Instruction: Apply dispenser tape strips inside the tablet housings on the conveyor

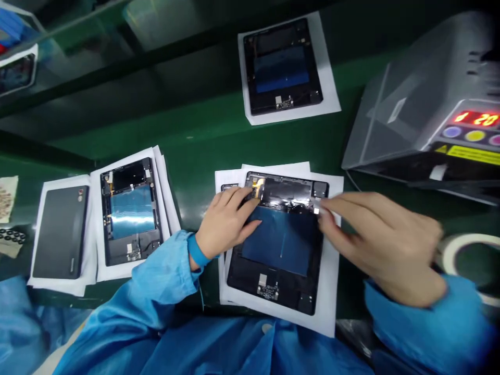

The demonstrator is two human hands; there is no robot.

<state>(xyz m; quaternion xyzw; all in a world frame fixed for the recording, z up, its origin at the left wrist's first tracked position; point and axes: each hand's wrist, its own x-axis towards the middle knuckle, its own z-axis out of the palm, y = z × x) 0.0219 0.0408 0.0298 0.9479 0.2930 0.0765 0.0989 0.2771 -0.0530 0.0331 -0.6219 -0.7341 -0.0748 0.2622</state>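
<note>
Inspecting an opened tablet (pixel 287 284) just off the centre of view toward 5 o'clock, laid on white paper (pixel 329 297), with a blue panel (pixel 281 234) exposed across the middle. Judging from posture, steadying at 10 o'clock while doing fine work at 2 o'clock. To be done well: keep the tablet flat, press lightly and clear of the gold-coloured part (pixel 258 187), work straight down at the 2 o'clock corner, and avoid dragging across the blue panel (probably the easiest surface to mark). Advisable also to guard against sliding on the stacked sheets.

Regarding fingers: on the left hand (pixel 222 226), loosely spread and slightly curled, with thumb well apart from forefinger, reaching over the edge at 10 o'clock and resting at or close to the gold-coloured part; gripping nothing visible. On the right hand (pixel 385 239), blurred, with thumb and forefinger brought close together beside a small pale piece (pixel 315 210) at 2 o'clock; unable to tell whether pinching that piece, touching the tablet or hovering just above. Noted nearby: a second opened tablet (pixel 287 62) at 12 o'clock, a third opened tablet (pixel 130 213) at 9 o'clock, and a grey machine (pixel 406 104) at 2 o'clock
</note>
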